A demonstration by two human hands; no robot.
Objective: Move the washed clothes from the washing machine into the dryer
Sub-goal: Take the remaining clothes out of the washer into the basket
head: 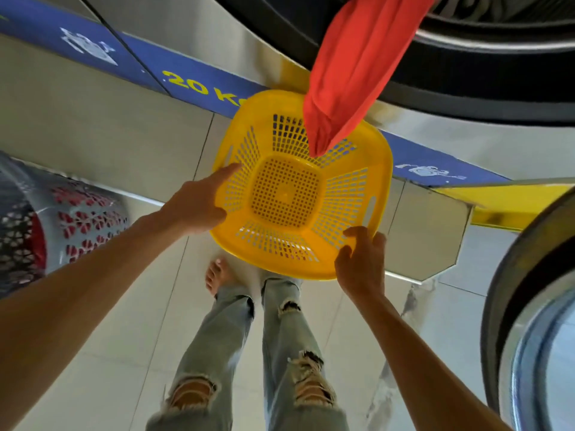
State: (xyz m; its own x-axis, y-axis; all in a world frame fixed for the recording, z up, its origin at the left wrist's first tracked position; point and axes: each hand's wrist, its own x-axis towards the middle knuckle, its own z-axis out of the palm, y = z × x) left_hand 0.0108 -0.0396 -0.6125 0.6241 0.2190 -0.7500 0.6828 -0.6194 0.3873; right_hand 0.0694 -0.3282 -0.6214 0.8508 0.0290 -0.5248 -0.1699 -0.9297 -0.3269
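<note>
The square yellow plastic laundry basket with perforated walls (298,194) is held under the round dark opening of the steel washing machine (466,73), and it has nothing inside yet. A long red cloth garment (345,76) hangs out of that opening, and its lower end reaches just over the far inner wall of the basket. The left hand (196,203) grips the left rim of the basket, with the index finger stretched along it. The right hand (361,262) is at the near right corner, fingers curled on the rim. To do this step well, I think the basket should stay level and directly below the garment, so the wet cloth slides inside and does not fall on the pale tiled floor (140,306) beneath the basket.
</note>
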